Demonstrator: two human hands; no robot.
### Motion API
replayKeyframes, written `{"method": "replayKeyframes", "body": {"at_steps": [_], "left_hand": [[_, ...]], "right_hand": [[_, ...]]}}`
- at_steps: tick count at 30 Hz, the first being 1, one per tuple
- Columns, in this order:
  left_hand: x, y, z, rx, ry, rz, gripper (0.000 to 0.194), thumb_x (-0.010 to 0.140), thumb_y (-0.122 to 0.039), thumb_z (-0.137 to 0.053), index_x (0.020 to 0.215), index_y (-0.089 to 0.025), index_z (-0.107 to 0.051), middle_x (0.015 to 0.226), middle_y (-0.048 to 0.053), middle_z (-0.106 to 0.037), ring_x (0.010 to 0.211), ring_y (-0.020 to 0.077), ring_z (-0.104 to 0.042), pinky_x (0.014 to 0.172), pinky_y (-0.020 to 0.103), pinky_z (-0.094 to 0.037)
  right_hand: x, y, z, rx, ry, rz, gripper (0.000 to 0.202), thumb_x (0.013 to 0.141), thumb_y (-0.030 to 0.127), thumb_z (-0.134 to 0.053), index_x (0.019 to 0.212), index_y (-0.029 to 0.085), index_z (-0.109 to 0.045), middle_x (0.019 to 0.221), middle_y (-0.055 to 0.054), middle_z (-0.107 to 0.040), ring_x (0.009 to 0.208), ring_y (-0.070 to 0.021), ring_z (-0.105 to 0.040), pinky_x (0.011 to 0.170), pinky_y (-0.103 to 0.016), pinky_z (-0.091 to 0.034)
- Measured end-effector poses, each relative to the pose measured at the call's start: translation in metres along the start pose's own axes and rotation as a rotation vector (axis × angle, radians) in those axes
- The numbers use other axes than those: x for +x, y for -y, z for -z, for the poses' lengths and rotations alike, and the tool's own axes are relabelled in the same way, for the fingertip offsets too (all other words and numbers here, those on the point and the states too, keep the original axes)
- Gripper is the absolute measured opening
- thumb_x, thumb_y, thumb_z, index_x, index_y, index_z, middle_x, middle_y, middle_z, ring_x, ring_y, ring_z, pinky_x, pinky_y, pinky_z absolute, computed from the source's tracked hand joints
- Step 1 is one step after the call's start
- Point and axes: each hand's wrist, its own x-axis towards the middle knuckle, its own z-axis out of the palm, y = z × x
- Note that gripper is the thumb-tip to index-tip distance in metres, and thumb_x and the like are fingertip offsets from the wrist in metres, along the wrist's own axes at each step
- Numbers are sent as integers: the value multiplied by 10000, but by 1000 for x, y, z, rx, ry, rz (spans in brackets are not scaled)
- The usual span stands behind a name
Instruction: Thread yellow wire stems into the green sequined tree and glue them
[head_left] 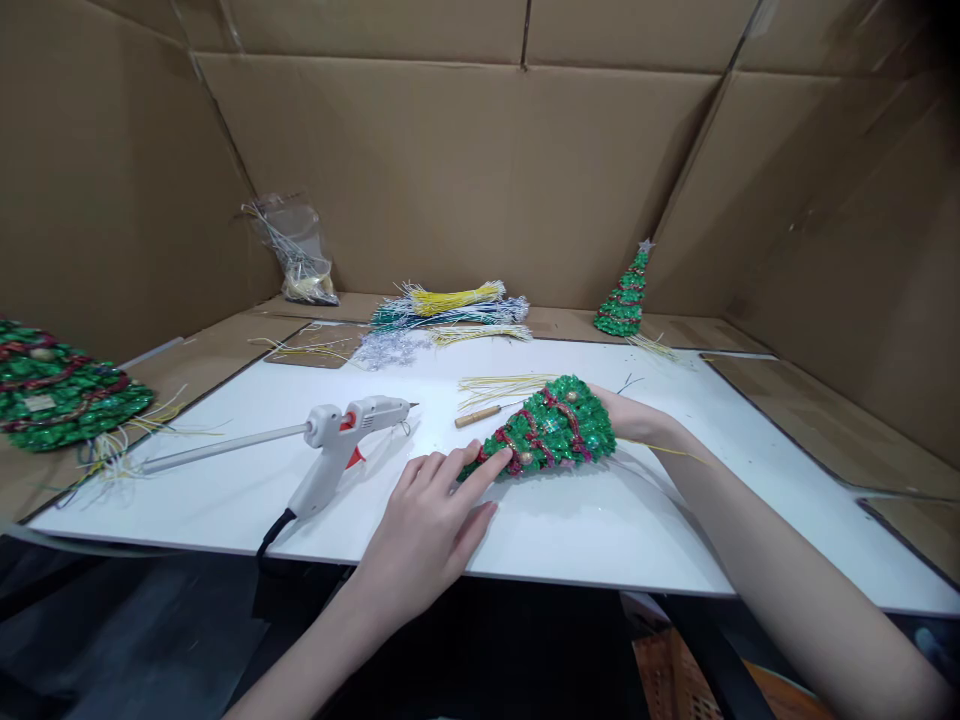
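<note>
A green tinsel tree (559, 425) with red garland and small beads lies tilted on its side above the white board (600, 530), its tip pointing left. My left hand (435, 515) touches the tip end, fingers spread and the index finger resting on the garland. At the wide end is my right hand (619, 412), mostly hidden behind the tree, so its fingers do not show. Thin yellow wires (506, 385) and a wooden-handled awl (478, 416) lie just behind the tree. To the left, a white glue gun (337, 440) has its nozzle facing right.
Another tree (64, 390) lies at the far left; a small one with a star (624, 300) stands at the back right. Wire bundles (450, 305), silver glittery pieces (386, 348) and a plastic bag (300, 255) are at the back. Cardboard walls (450, 160) enclose the workspace.
</note>
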Motion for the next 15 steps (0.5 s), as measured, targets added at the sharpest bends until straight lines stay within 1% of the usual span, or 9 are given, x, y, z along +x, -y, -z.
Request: {"method": "replayKeyframes", "body": {"at_steps": [8, 15], "left_hand": [[-1, -1, -1, -1, -12, -7, 510, 968, -245, -463, 1468, -294, -373, 1327, 93, -536, 1169, 268, -509, 936, 443, -431], [-1, 0, 0, -4, 7, 1, 513, 973, -252, -458, 1475, -298, -359, 1339, 91, -527, 1182, 265, -499, 945, 446, -425]], "right_hand": [[1, 0, 0, 1, 4, -3, 538, 665, 452, -786, 1130, 193, -705, 1171, -93, -710, 1103, -310, -640, 987, -454, -504], [0, 0, 0, 8, 0, 1, 526, 670, 449, -783, 1129, 203, -708, 1169, -85, -711, 1111, -298, -635, 994, -446, -499]]}}
